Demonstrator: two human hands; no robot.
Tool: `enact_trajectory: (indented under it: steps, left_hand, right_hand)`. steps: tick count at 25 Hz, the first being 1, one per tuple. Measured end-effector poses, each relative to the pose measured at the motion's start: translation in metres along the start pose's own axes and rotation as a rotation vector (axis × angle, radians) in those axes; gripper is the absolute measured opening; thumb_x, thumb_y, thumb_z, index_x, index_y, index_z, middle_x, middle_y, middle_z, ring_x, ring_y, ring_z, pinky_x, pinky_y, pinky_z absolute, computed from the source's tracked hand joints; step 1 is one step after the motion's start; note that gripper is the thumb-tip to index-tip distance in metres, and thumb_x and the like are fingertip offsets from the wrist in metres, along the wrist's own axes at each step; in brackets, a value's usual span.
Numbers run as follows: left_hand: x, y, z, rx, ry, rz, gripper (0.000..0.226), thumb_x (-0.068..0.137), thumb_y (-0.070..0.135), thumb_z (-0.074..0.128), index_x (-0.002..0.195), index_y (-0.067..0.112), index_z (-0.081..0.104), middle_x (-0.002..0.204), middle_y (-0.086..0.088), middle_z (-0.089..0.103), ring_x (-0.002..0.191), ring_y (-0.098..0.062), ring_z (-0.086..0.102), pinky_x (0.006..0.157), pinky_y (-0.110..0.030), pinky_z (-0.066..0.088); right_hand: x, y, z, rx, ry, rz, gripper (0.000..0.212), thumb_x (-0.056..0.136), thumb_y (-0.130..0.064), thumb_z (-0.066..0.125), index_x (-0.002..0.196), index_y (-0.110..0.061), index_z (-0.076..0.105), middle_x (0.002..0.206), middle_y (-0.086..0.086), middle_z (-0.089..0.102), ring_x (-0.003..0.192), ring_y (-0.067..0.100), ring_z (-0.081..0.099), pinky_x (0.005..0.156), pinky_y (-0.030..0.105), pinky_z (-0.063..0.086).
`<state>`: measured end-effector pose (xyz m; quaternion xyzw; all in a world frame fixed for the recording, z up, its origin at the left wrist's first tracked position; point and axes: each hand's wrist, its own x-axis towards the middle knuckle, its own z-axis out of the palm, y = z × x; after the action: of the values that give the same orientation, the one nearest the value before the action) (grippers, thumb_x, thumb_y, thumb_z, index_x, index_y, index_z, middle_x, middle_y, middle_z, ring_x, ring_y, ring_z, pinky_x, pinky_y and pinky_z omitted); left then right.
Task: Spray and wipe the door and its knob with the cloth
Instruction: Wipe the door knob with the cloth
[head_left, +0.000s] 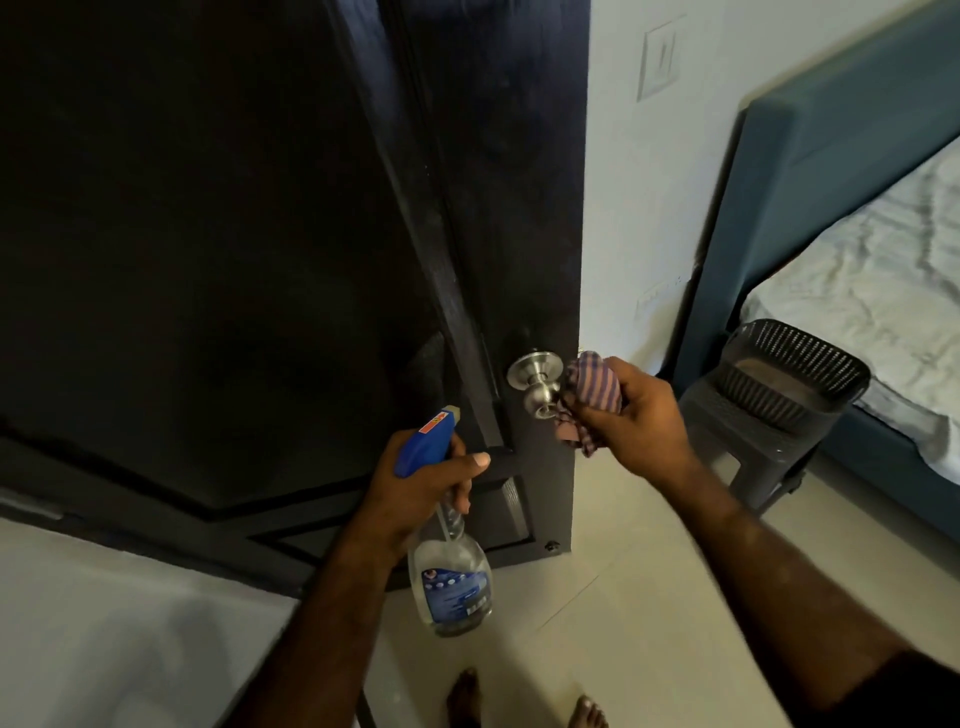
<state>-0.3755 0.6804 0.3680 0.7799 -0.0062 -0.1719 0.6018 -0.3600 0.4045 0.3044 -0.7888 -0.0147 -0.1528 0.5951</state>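
standing on pale floor tiles (597, 597), right fingers (597, 415) bunching cloth (592, 395) against knob (540, 384); left fingers (467, 462) gripping spray bottle (452, 571).

Dark matt wooden door (260, 234) with brushed, shiny metal knob (537, 387); striped woven cloth (592, 389); clear glossy plastic spray bottle (452, 582); smooth pale tiled floor (597, 597).
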Motion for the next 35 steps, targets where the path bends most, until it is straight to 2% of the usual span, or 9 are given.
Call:
enact_trajectory:
  steps: [4,6,9,12,16,19,23,29,35]
  left_hand:
    - [0.002,-0.007,-0.011,-0.041,0.156,-0.017,0.024,0.086,0.011,0.082,0.088,0.001,0.061,0.066,-0.008,0.065,0.056,-0.02,0.065,0.059,-0.029,0.059]
    - [0.003,-0.008,-0.018,-0.059,0.232,0.033,0.027,0.084,0.011,0.085,0.09,-0.001,0.061,0.069,-0.015,0.066,0.058,-0.025,0.068,0.059,-0.027,0.059]
    - [0.008,-0.007,-0.038,-0.04,0.236,0.157,0.024,0.087,0.004,0.082,0.085,-0.007,0.06,0.074,-0.026,0.064,0.058,-0.026,0.069,0.06,-0.028,0.059]
    - [0.011,-0.008,-0.066,-0.08,0.208,0.19,0.021,0.087,-0.003,0.079,0.082,-0.003,0.059,0.069,-0.02,0.062,0.054,-0.026,0.064,0.06,-0.033,0.057]
    - [0.004,-0.013,-0.101,-0.079,0.108,0.218,0.026,0.084,0.009,0.08,0.074,-0.002,0.059,0.063,-0.017,0.063,0.056,-0.03,0.063,0.061,-0.037,0.059]
    - [0.003,-0.016,-0.123,-0.023,0.063,0.219,0.029,0.088,0.006,0.078,0.069,-0.004,0.058,0.06,-0.014,0.062,0.055,-0.025,0.062,0.064,-0.032,0.058]
    - [0.008,-0.027,-0.145,-0.007,0.055,0.171,0.029,0.09,0.0,0.078,0.07,-0.004,0.057,0.057,-0.01,0.06,0.052,-0.021,0.061,0.059,-0.03,0.056]
    - [0.013,-0.019,-0.148,-0.033,0.097,0.166,0.032,0.089,0.002,0.079,0.078,-0.014,0.053,0.061,-0.014,0.059,0.053,-0.023,0.063,0.06,-0.033,0.059]
    - [0.005,-0.012,-0.139,-0.072,0.108,0.181,0.033,0.089,0.004,0.081,0.081,-0.015,0.055,0.064,-0.014,0.059,0.055,-0.023,0.063,0.066,-0.036,0.06]
  right_hand:
    - [-0.007,-0.045,0.052,-0.104,0.161,-0.162,0.034,0.093,-0.02,0.084,0.122,-0.02,0.068,0.11,-0.003,0.061,0.102,0.0,0.06,0.084,0.012,0.049]
    - [-0.006,-0.058,0.078,-0.124,0.167,-0.196,0.041,0.095,-0.021,0.08,0.131,-0.01,0.064,0.121,0.002,0.052,0.108,-0.004,0.054,0.087,0.01,0.047]
    - [0.009,-0.08,0.106,-0.166,0.192,-0.352,0.05,0.094,-0.005,0.075,0.141,0.0,0.058,0.14,0.016,0.047,0.126,0.001,0.05,0.104,0.029,0.053]
    - [0.049,-0.117,0.128,-0.299,0.296,-0.657,0.048,0.089,0.009,0.067,0.136,0.009,0.063,0.153,0.031,0.045,0.147,0.034,0.045,0.118,0.052,0.045]
    - [0.062,-0.08,0.172,-0.627,0.264,-0.84,0.063,0.088,0.002,0.068,0.151,0.003,0.054,0.166,0.031,0.035,0.159,0.05,0.026,0.124,0.07,0.029]
    - [0.003,0.023,0.184,-0.789,0.02,-0.736,0.069,0.091,0.005,0.061,0.158,-0.007,0.051,0.169,0.023,0.036,0.157,0.047,0.034,0.119,0.069,0.038]
    - [-0.027,0.04,0.18,-0.715,-0.011,-0.36,0.079,0.082,0.001,0.08,0.152,-0.024,0.054,0.143,0.011,0.046,0.112,0.033,0.064,0.085,0.031,0.057]
    - [0.067,-0.101,0.163,-0.453,0.518,-0.656,0.035,0.101,-0.006,0.067,0.136,-0.008,0.07,0.13,0.03,0.05,0.122,0.036,0.054,0.105,0.033,0.047]
    - [0.026,0.008,0.197,-0.571,0.19,-0.364,0.059,0.093,0.002,0.07,0.146,-0.021,0.061,0.127,0.017,0.048,0.106,0.04,0.059,0.09,0.037,0.05]
